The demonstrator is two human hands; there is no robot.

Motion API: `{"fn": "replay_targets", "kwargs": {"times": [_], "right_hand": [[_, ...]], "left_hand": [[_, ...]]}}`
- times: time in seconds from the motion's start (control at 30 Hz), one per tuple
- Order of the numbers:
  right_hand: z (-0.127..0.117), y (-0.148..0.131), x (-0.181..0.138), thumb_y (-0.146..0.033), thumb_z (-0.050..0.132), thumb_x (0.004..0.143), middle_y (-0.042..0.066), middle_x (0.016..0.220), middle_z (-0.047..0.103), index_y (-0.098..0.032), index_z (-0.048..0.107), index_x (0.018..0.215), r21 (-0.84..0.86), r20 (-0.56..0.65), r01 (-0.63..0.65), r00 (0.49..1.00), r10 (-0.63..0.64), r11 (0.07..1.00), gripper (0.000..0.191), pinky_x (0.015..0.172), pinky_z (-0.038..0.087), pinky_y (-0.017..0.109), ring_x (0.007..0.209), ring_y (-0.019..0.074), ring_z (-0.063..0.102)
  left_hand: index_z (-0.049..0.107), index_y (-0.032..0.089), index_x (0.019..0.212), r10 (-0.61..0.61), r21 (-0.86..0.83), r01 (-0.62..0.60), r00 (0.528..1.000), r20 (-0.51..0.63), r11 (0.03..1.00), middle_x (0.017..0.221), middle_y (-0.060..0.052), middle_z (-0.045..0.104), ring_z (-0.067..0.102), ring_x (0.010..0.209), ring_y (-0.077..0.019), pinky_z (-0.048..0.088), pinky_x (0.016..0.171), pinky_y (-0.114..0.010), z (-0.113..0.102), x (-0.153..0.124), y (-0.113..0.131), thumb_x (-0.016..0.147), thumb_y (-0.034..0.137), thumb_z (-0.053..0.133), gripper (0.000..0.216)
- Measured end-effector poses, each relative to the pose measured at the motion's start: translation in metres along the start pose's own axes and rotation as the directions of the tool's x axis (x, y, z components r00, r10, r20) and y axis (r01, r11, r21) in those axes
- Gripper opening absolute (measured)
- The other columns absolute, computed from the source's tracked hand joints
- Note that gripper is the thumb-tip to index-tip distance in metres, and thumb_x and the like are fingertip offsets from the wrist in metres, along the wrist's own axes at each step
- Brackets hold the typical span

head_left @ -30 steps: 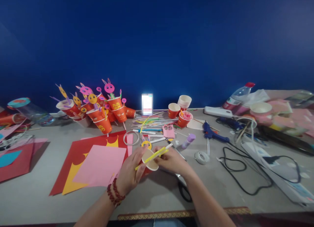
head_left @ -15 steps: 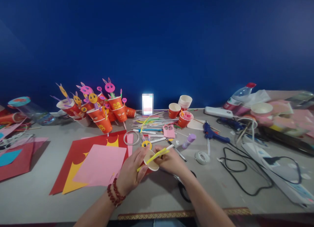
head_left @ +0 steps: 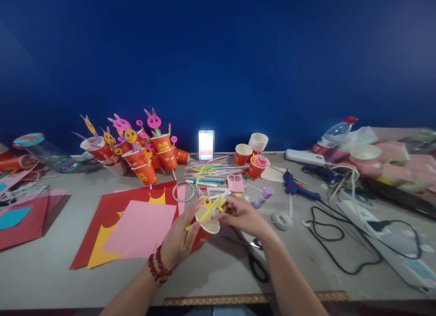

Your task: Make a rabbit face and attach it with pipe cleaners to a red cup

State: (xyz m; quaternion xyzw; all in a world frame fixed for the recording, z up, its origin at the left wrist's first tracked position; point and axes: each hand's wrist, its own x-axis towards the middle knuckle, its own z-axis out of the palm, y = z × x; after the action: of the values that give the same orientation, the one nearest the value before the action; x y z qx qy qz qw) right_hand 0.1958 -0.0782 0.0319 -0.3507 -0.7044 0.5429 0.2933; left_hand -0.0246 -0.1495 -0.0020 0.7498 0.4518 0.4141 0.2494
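Note:
My left hand wraps round a red paper cup, its pale open mouth tilted up towards me. A yellow pipe cleaner crosses over the cup's rim, one end by my left thumb. At the cup's right side my right hand has its fingers closed in a pinch on the pipe cleaner's bent right part. A white stick lies against the yellow piece there. Just behind the cup is a yellow paper face with pink ears. Scissors lie below my right wrist.
Decorated cups stand at the back left. Pink paper covers red and yellow sheets. Plain cups, a glue stick, tape, a blue glue gun and a power strip with cables occupy the right.
My right hand has shifted slightly up and right, drawing back from the cup's mouth. The yellow pipe cleaner now slants more steeply, and more of the scissors shows.

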Motion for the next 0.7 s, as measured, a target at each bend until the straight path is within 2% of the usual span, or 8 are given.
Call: {"fn": "replay_targets", "kwargs": {"times": [0.1,0.27,0.37,0.5,0.7], "right_hand": [[-0.006,-0.003,-0.001,-0.038,0.071,0.083,-0.001,0.070,0.061,-0.017,0.063,0.081,0.059,-0.052,0.020,0.999,-0.017,0.998,0.022,0.059,0.047,0.024,0.063,0.0129,0.055],[0.003,-0.007,0.000,-0.036,0.066,0.089,0.004,0.083,0.067,-0.019,0.069,0.081,-0.083,-0.060,0.173,0.982,-0.179,0.981,0.019,0.063,0.045,0.025,0.074,0.0163,0.058],[0.010,-0.005,0.003,-0.032,0.065,0.090,0.003,0.080,0.067,-0.019,0.069,0.082,-0.085,-0.076,0.179,0.980,-0.186,0.980,0.016,0.065,0.044,0.025,0.073,0.0160,0.058],[0.013,-0.002,0.003,-0.028,0.063,0.090,0.001,0.075,0.065,-0.019,0.069,0.083,-0.080,-0.027,0.172,0.984,-0.175,0.982,0.014,0.062,0.043,0.024,0.067,0.0143,0.056],[0.010,-0.005,0.003,-0.025,0.060,0.090,0.000,0.075,0.062,-0.019,0.067,0.082,-0.188,0.007,0.216,0.976,-0.218,0.958,0.012,0.063,0.043,0.024,0.066,0.0143,0.053]], "left_hand": [[0.035,0.029,0.150,-0.044,-0.057,0.041,0.998,-0.051,0.998,0.150,-0.007,0.048,0.042,0.140,-0.0284,0.040,0.113,-0.055,0.001,0.001,-0.001,0.103,0.037,0.031,0.048],[0.040,0.029,0.148,-0.042,-0.094,0.035,0.997,-0.067,0.995,0.149,-0.007,0.050,0.048,0.136,-0.0274,0.040,0.113,-0.053,0.004,0.000,-0.005,0.103,0.036,0.033,0.045],[0.041,0.028,0.147,-0.033,-0.100,0.028,0.998,-0.051,0.995,0.147,-0.008,0.051,0.048,0.135,-0.0277,0.041,0.113,-0.052,0.004,0.001,-0.004,0.103,0.035,0.034,0.045],[0.041,0.029,0.147,-0.037,-0.101,0.036,0.999,-0.009,0.994,0.145,-0.007,0.054,0.050,0.135,-0.0270,0.043,0.112,-0.050,0.004,0.002,0.000,0.103,0.036,0.035,0.045],[0.039,0.027,0.148,-0.063,-0.126,0.061,0.998,-0.012,0.990,0.148,-0.007,0.051,0.048,0.136,-0.0266,0.039,0.114,-0.052,0.003,0.003,0.000,0.103,0.034,0.033,0.045]]}}
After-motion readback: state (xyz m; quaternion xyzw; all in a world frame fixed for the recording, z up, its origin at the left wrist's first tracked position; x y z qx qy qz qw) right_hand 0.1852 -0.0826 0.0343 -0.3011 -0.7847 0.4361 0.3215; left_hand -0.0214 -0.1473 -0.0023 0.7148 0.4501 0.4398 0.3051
